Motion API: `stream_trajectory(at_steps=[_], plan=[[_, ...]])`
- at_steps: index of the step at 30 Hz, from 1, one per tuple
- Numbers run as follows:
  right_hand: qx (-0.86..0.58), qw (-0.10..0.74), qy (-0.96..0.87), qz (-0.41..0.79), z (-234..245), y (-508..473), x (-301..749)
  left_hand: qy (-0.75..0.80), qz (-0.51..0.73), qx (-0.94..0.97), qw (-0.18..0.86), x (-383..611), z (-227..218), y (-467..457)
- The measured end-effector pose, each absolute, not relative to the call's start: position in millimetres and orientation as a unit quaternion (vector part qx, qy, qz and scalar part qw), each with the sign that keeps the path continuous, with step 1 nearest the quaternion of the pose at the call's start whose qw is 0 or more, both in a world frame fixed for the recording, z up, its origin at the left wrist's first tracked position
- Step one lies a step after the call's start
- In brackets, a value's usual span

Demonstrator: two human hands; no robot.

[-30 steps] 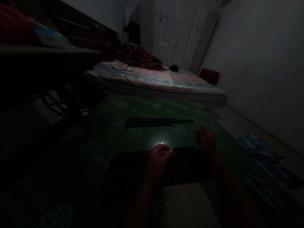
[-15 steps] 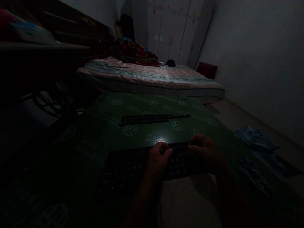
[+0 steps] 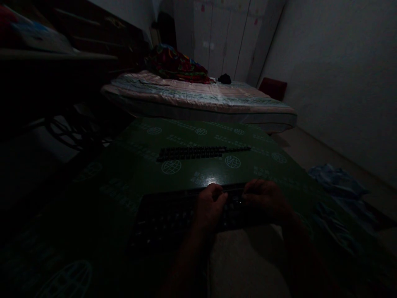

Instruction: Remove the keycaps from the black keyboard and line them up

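From where I stand the room is dim, but I can make out a keyboard (image 3: 167,217) lying flat on the green desk (image 3: 124,178), close in front of the person. It seems set there so both hands can work over it without stretching, and the desk bears its weight, so neither hand needs to lift it.

The left hand (image 3: 211,205) is above the middle of the keyboard, fingers curled and the thumb near the forefinger; I cannot tell whether anything is between them. The right hand (image 3: 265,198) is over the right part, its fingertips drawn in toward the keys, and whether they grip something is lost in the dark. Both hands bend in toward the same patch, probably because the spot is small and wants fine fingertip work.

Farther off on the desk, well apart from the keyboard, small black keys (image 3: 190,153) lie in rows, with a thinner line running off to the right. Such neat rows look meant to keep their order readable, and the gap presumably leaves the hands room. Beyond the desk stands a bed (image 3: 192,97)
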State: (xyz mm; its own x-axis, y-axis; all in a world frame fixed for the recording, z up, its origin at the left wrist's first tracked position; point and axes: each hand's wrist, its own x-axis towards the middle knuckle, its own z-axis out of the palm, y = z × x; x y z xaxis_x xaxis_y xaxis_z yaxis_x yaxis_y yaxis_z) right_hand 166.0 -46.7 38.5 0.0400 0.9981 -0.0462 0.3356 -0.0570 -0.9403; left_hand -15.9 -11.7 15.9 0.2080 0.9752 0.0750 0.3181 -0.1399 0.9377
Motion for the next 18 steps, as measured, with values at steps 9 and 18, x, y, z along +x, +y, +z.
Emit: stream_trajectory(at_steps=[9, 18], plan=[[-0.583, 0.333, -0.655, 0.347, 46, -47, 162, 0.455, 0.343, 0.76, 0.313, -13, 10, -16], [-0.56, 0.317, -0.695, 0.321, 46, -45, 164, 0.346, 0.278, 0.871, 0.212, -2, 5, -10]])
